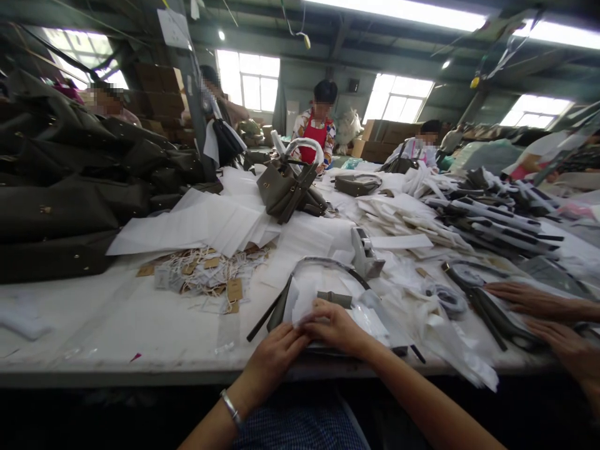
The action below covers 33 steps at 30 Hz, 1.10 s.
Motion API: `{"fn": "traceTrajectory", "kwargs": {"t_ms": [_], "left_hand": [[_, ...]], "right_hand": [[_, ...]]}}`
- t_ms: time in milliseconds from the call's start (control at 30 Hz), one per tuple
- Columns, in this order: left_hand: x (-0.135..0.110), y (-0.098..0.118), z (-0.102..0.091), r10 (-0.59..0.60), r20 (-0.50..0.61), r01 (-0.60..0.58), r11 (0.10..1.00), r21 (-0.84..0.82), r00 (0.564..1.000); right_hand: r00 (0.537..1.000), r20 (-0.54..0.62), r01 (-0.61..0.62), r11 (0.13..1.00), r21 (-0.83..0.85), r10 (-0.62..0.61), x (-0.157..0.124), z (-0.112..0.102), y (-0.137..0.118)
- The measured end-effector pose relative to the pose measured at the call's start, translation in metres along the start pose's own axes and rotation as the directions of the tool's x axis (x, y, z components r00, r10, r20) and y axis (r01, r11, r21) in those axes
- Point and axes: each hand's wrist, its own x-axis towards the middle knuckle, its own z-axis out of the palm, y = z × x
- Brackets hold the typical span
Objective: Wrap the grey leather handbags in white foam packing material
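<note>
My left hand (274, 355) and my right hand (335, 326) meet at the near edge of the white table (117, 325). Both have their fingers pinched on a clear plastic bag (323, 287) that holds a grey-olive bag strap (281, 303) and white paper. The strap's dark end sticks out to the left of the bag. A silver bracelet (230, 407) is on my left wrist.
A co-worker's two hands (529, 299) rest on straps and plastic at the right. Paper hang tags (206, 272) lie left of my hands. Olive handbags (56, 181) are stacked at far left; another handbag (285, 184) stands mid-table. Several people work at the far side.
</note>
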Motion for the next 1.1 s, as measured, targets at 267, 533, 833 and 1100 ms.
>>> {"fn": "traceTrajectory", "kwargs": {"t_ms": [267,533,833,1100], "left_hand": [[0.004,0.0,-0.004,0.04,-0.141,-0.053,0.995,-0.089,0.989],[-0.009,-0.001,0.014,-0.067,-0.145,0.057,0.996,-0.071,0.987],[-0.004,0.003,0.006,-0.053,-0.01,0.053,0.997,-0.051,0.999],[-0.007,0.002,0.011,-0.035,-0.08,0.03,0.998,-0.054,0.996]], "right_hand": [[0.913,0.095,0.407,0.895,-0.181,-0.396,-0.05,0.009,-0.012],[0.851,0.134,0.521,0.78,-0.346,-0.508,-0.077,0.023,0.0],[0.988,-0.048,0.123,0.936,-0.331,-0.146,-0.041,-0.016,-0.024],[0.991,0.093,-0.034,0.859,-0.51,0.094,-0.023,-0.003,0.006]]}}
